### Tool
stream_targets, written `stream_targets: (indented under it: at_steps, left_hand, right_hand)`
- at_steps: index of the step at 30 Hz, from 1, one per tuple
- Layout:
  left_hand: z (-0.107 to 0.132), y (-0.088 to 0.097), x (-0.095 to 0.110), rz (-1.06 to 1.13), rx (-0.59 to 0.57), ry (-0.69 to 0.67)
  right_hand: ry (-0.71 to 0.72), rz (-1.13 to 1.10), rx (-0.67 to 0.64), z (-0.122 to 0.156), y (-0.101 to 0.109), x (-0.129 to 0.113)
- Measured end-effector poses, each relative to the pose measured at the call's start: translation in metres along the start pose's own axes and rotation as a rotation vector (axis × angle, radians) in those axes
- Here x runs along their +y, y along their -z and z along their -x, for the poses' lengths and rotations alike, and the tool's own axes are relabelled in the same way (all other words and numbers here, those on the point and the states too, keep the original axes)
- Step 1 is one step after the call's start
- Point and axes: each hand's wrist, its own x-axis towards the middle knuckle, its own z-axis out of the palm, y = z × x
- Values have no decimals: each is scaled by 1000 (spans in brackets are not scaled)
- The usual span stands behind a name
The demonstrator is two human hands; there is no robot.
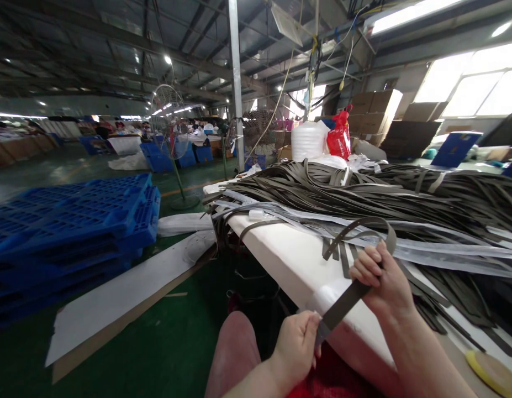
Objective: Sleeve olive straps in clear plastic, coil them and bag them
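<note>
A flat dark olive-grey strap point(346, 304) stretches between my two hands over the front edge of the white table point(276, 249). My left hand point(294, 345) is closed on its lower end, where something clear, like plastic film, shows at the fingers. Higher up, my right hand point(384, 279) grips the same strap in a closed fist. Beyond that fist the strap curls into a loop, and its free end hangs to the left. Behind my hands lies a large heap of similar straps point(289, 190), with long clear plastic sleeves point(438, 255) across its front.
A yellow-edged tape roll point(490, 373) sits at the lower right. A white foam roll point(309, 141) and a red bag point(339, 135) stand behind the heap. Stacked blue pallets point(73, 215), a white board point(135, 293) and a standing fan point(173, 143) are at left.
</note>
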Motion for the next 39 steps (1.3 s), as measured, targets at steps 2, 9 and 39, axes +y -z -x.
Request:
stream_targets:
  at_steps: [2,9,39]
  left_hand:
    - [-7,-4,12,28,12,-28]
    - [-22,-8,34,-13,132,-133]
    - [-60,34,200,79,172,-593]
  right_hand:
    - [-27,-1,19,5,-2,17]
    - [-131,33,74,27,-10,65]
    - [219,805,-253,-27,-168,-53]
